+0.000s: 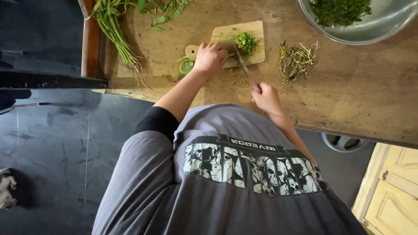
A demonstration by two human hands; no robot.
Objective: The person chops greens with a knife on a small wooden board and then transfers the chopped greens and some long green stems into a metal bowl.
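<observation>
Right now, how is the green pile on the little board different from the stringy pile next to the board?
The chopped greens are bright green and cut fine, heaped on the cutting board. The root trimmings are yellowish, long and tangled, lying on the bare table. Both are small heaps of plant bits.

A wide round steel bowl (383, 26) of chopped greens sits at the worn wooden counter's (348, 87) far corner. Long uncut green stalks (114, 30) lie along its other end, a pile of pale trimmed roots (297, 61) between.
</observation>
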